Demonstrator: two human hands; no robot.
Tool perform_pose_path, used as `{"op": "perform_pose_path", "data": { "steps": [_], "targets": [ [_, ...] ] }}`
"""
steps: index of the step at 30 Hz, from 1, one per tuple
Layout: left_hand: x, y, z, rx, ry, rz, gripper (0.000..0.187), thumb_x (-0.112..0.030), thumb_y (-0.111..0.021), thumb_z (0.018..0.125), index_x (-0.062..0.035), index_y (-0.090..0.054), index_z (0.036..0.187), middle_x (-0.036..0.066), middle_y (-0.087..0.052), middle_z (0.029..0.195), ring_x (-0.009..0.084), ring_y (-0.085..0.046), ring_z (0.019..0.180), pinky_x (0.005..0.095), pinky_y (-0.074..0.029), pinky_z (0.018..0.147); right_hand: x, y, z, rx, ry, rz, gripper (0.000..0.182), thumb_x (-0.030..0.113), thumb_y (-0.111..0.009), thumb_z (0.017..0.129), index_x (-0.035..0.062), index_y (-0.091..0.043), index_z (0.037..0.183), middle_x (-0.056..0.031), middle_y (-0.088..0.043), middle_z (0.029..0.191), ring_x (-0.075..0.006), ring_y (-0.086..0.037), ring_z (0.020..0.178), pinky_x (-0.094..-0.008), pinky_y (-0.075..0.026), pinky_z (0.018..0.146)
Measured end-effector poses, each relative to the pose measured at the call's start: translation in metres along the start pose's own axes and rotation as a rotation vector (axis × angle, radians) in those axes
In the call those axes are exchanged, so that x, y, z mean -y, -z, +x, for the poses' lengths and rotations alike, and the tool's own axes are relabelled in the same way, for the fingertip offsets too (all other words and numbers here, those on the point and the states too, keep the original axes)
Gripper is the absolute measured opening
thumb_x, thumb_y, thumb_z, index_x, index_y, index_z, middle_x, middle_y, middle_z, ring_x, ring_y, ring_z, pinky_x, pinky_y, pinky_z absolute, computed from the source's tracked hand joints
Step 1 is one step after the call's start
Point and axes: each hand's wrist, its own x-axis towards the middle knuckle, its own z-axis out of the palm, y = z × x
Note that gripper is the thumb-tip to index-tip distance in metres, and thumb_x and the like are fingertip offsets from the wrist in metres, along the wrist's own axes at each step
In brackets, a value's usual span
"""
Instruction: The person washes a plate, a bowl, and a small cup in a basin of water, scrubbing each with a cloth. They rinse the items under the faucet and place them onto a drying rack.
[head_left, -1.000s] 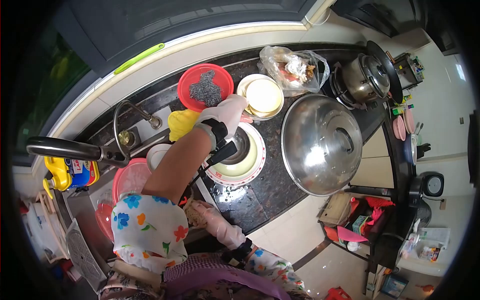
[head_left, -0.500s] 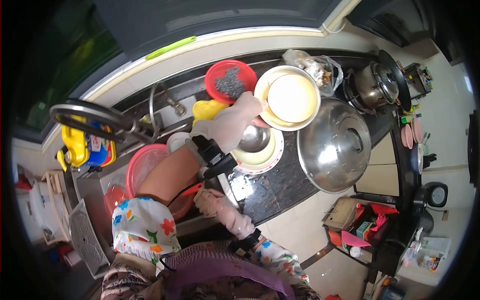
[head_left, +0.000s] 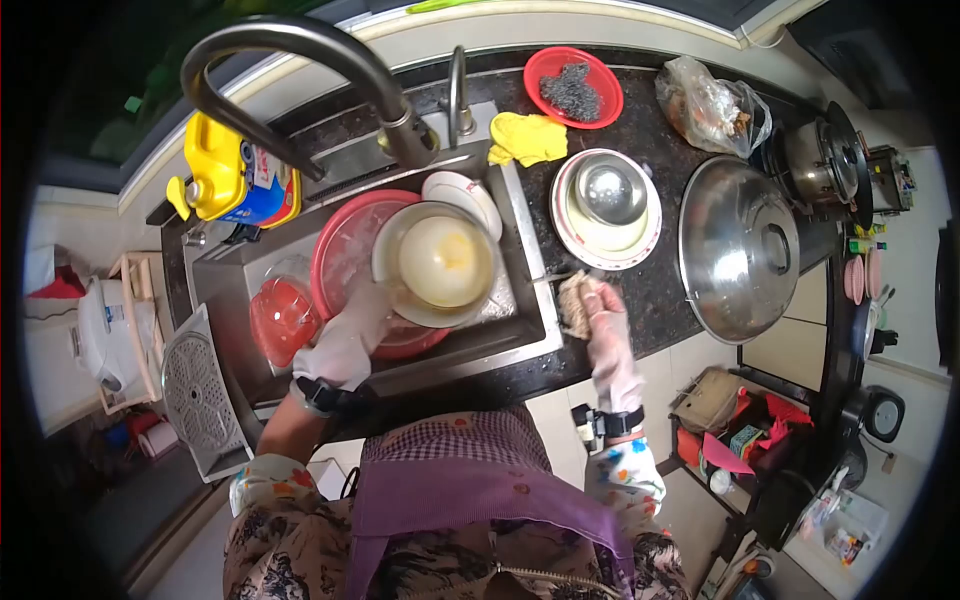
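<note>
My left hand (head_left: 355, 335), in a whitish translucent glove, grips a bowl (head_left: 385, 265) by its near-left rim. A smaller pale bowl (head_left: 440, 255) with a yellow smear sits inside it. Both are over the red basin (head_left: 330, 235) in the sink, overlapping it in this view. My gloved right hand (head_left: 608, 325) pinches a brown scrubbing cloth (head_left: 575, 305) above the counter by the sink's right edge. Just beyond it a steel bowl (head_left: 612, 188) rests in a cream bowl on a red-rimmed plate (head_left: 640, 258).
A white plate (head_left: 462, 192) leans at the sink's back, under the faucet (head_left: 405, 130). A yellow cloth (head_left: 528, 138), a red plate (head_left: 612, 100) with steel wool, a large steel lid (head_left: 735, 290) and a plastic bag (head_left: 700, 100) occupy the counter. A yellow jug (head_left: 225, 165) stands left.
My left hand has brought the nested bowls from above the counter leftward over the sink. My right hand, holding the brown cloth, has moved to the right. The view has shifted too.
</note>
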Motion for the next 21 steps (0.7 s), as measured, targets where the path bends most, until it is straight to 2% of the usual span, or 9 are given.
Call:
{"op": "perform_pose_path", "data": {
  "steps": [2, 5, 7, 9, 13, 16, 17, 19, 21],
  "targets": [
    [0.017, 0.035, 0.002, -0.105, -0.014, -0.003, 0.033, -0.014, -0.05, 0.086, 0.0017, -0.049, 0.116, 0.015, -0.06, 0.105, 0.0281, -0.057, 0.104, 0.041, -0.046, 0.092, 0.01, 0.002, -0.001, -0.196, 0.03, -0.462, 0.038, 0.013, -0.071, 0.079, 0.0016, -0.054, 0.111, -0.0039, -0.06, 0.099, -0.0103, -0.057, 0.086, -0.0218, -0.047, 0.072],
    [0.044, 0.078, 0.015, -0.267, -0.031, -0.012, 0.035, -0.026, -0.047, 0.087, -0.0049, -0.055, 0.113, 0.016, -0.061, 0.105, 0.0297, -0.057, 0.103, 0.0418, -0.044, 0.091, 0.002, 0.008, 0.002, -0.272, 0.708, -1.222, 0.059, 0.011, -0.078, 0.065, -0.0019, -0.051, 0.116, -0.0213, -0.046, 0.125, -0.0307, -0.045, 0.116, -0.0385, -0.039, 0.097],
    [0.062, 0.096, 0.031, -0.376, -0.024, 0.003, 0.037, -0.034, -0.045, 0.087, -0.0092, -0.059, 0.111, 0.017, -0.061, 0.106, 0.0307, -0.057, 0.102, 0.0423, -0.043, 0.09, 0.009, -0.01, -0.013, -0.343, 0.811, -1.327, 0.06, 0.01, -0.078, 0.062, -0.0019, -0.051, 0.115, -0.0249, -0.041, 0.129, -0.0399, -0.036, 0.122, -0.0437, -0.033, 0.103],
    [0.078, 0.109, 0.045, -0.468, -0.012, 0.011, 0.041, -0.042, -0.043, 0.088, -0.0136, -0.063, 0.11, 0.018, -0.062, 0.106, 0.0318, -0.058, 0.101, 0.0428, -0.042, 0.089, 0.012, -0.05, -0.034, -0.293, 0.952, -1.234, 0.056, 0.009, -0.074, 0.065, 0.0008, -0.052, 0.115, -0.0213, -0.046, 0.126, -0.0389, -0.045, 0.114, -0.0446, -0.037, 0.098],
    [0.09, 0.112, 0.02, -0.055, -0.347, -0.354, 0.033, -0.01, -0.047, 0.089, 0.0064, -0.043, 0.118, 0.015, -0.055, 0.111, 0.0247, -0.055, 0.107, 0.0383, -0.048, 0.093, -0.042, -0.14, -0.033, 0.496, 0.889, -1.047, 0.045, 0.005, -0.065, 0.07, 0.0038, -0.053, 0.114, -0.0158, -0.056, 0.113, -0.0322, -0.053, 0.106, -0.0414, -0.04, 0.095],
    [0.095, 0.108, 0.02, -0.065, -0.721, 0.292, 0.031, -0.014, -0.038, 0.093, 0.0037, -0.04, 0.118, 0.016, -0.049, 0.118, 0.0235, -0.052, 0.111, 0.0346, -0.05, 0.089, -0.102, -0.197, -0.011, 0.612, 1.055, -1.092, 0.035, 0.003, -0.063, 0.071, 0.0045, -0.058, 0.106, -0.0165, -0.06, 0.104, -0.0329, -0.054, 0.103, -0.0374, -0.044, 0.091],
    [0.089, 0.103, 0.024, -0.07, -0.72, 0.289, 0.031, -0.014, -0.038, 0.093, 0.0037, -0.04, 0.118, 0.016, -0.049, 0.118, 0.0235, -0.052, 0.111, 0.0346, -0.05, 0.089, -0.11, -0.211, -0.003, 0.621, 1.112, -1.176, 0.03, 0.006, -0.061, 0.073, 0.0037, -0.058, 0.102, -0.0171, -0.06, 0.099, -0.0324, -0.055, 0.1, -0.0375, -0.045, 0.088],
    [0.069, 0.091, 0.042, -0.381, -0.315, -0.147, 0.045, 0.0, -0.051, 0.079, -0.0004, -0.036, 0.122, 0.022, -0.05, 0.114, 0.0322, -0.061, 0.095, 0.0348, -0.059, 0.071, -0.122, -0.24, 0.017, 0.632, 1.167, -1.257, 0.025, 0.008, -0.058, 0.074, 0.0029, -0.059, 0.099, -0.0176, -0.061, 0.095, -0.0318, -0.057, 0.096, -0.0376, -0.045, 0.086],
    [0.057, 0.097, 0.068, -0.538, -0.142, -0.027, 0.053, 0.001, -0.056, 0.073, -0.0015, -0.037, 0.122, 0.025, -0.05, 0.116, 0.0355, -0.063, 0.089, 0.0347, -0.06, 0.06, -0.137, -0.258, 0.042, 0.529, -0.15, -1.173, 0.031, 0.022, -0.052, 0.083, 0.0053, -0.061, 0.107, -0.0157, -0.064, 0.098, -0.0309, -0.058, 0.1, -0.0392, -0.045, 0.088]
  ]
}}
